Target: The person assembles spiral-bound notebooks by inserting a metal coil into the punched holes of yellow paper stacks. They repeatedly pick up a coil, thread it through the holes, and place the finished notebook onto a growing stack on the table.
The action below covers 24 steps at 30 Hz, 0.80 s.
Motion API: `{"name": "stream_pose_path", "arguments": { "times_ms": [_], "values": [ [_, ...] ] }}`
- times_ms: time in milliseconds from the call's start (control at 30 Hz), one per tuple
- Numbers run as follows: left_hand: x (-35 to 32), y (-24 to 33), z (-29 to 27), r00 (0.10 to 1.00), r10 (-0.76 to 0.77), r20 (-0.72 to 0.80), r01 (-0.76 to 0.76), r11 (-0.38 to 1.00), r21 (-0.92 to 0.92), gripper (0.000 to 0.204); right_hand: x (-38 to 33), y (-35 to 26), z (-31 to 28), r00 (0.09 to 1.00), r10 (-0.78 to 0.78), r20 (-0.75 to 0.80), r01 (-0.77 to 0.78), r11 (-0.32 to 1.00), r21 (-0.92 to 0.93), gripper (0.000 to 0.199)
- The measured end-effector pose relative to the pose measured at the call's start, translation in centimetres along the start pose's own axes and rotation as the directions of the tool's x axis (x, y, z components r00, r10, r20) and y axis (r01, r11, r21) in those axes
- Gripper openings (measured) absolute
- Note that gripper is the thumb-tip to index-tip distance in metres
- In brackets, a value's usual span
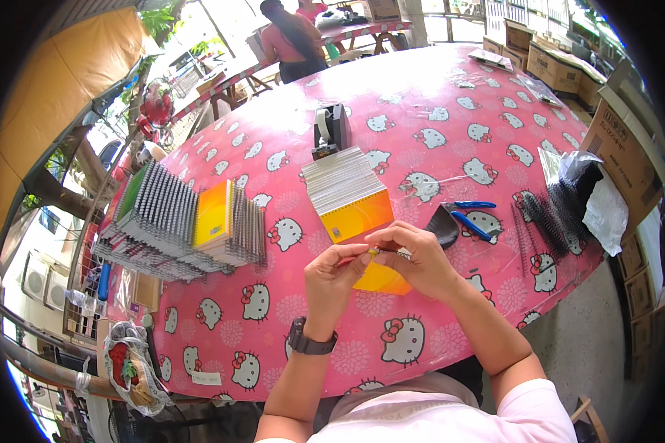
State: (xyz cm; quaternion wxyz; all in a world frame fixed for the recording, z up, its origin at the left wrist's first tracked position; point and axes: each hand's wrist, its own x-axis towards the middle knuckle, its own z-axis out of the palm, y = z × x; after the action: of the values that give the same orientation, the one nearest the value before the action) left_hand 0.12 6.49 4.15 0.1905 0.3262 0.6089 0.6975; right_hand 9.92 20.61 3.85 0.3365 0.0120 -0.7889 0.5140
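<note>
Left hand [338, 275] and right hand [415, 255] both pinching yellow notebook [380, 278] by its top edge, just below fanned notebook stack [347, 193] on bench [421, 140]; blue pliers [471, 215] right of stack.

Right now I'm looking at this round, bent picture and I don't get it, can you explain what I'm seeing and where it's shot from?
The camera sits on a person's head and looks down; its wide lens bends the edges. No machine here: the two forearms coming up from below are that person's own. The left hand, with a wristwatch, and the right hand pinch a yellow notebook between them. They work over a pink patterned table. On it lie a fanned row of spiral notebooks, a second stack, a tape dispenser, blue-handled pliers and black binding coils. Another person sits at a far table.
</note>
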Motion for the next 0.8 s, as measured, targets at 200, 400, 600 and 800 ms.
{"name": "stream_pose_path", "arguments": {
  "times_ms": [200, 400, 600, 800],
  "values": [
    [0.25, -0.24, -0.14, 1.0, 0.024, -0.007, -0.024, 0.999, -0.044, 0.013, 0.0, -0.17, -0.01, 0.999, 0.031, -0.023, -0.031, 0.999, -0.021, 0.024],
    [0.11, -0.07, -0.42, 1.0, -0.004, -0.004, 0.004, 0.999, 0.051, 0.014, -0.16, -0.06, 0.16, 0.996, 0.09, 0.019, -0.092, 0.988, 0.125, 0.02],
    [0.01, -0.35, -0.57, 0.999, 0.041, 0.005, -0.041, 0.999, -0.018, 0.013, -0.18, -0.04, 0.62, 0.999, 0.018, -0.028, -0.017, 0.999, 0.029, 0.021],
    [-0.5, -0.48, -0.42, 0.996, 0.089, 0.005, -0.089, 0.996, -0.03, 0.014, -0.08, -0.43, 0.89, 0.999, 0.002, -0.032, -0.002, 1.0, -0.026, 0.022]
  ]
}}
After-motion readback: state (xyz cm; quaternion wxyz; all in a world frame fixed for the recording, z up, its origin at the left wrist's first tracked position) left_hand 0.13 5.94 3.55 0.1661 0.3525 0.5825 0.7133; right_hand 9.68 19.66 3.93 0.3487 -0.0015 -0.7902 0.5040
